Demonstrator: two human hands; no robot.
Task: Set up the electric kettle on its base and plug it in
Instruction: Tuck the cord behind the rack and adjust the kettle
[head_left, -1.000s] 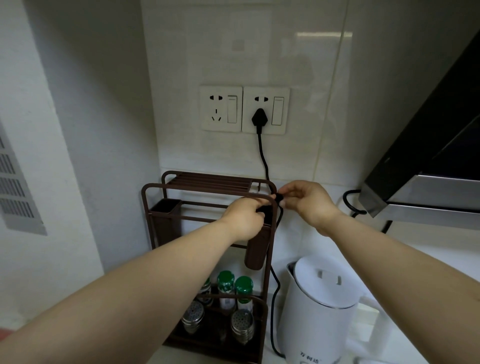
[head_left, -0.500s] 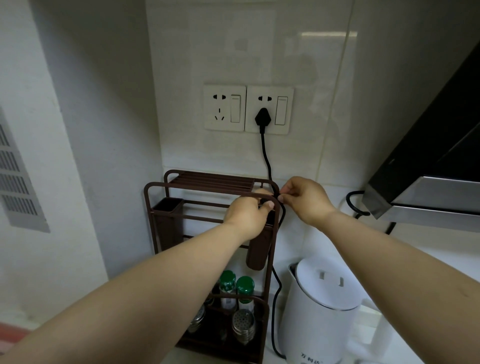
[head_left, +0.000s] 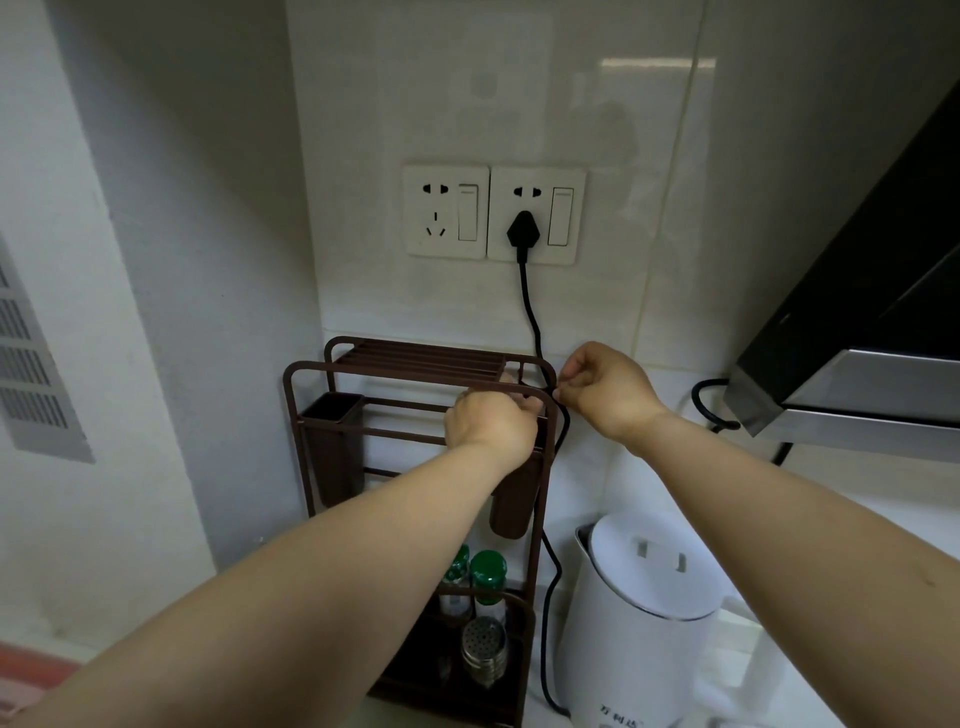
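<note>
- The white kettle (head_left: 644, 618) stands at the counter's near edge, just right of the brown rack (head_left: 415, 374); its base is hidden.
- Both hands pinch the black cord (head_left: 530, 306) at the rack's top right corner: left hand (head_left: 491, 421) closed on it, right hand (head_left: 605, 387) fingertips pinching.
- Better to leave slack, keeping the cord clear of the kettle.
- Beyond, the plug (head_left: 523, 231) sits in the right wall socket (head_left: 537, 213); a range hood (head_left: 857, 364) juts in at right.

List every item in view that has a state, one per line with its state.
plug: inserted in right socket
left socket: empty
kettle: upright, lid closed
cord: pinched at the rack corner
left hand: pinching cord
right hand: pinching cord
</note>
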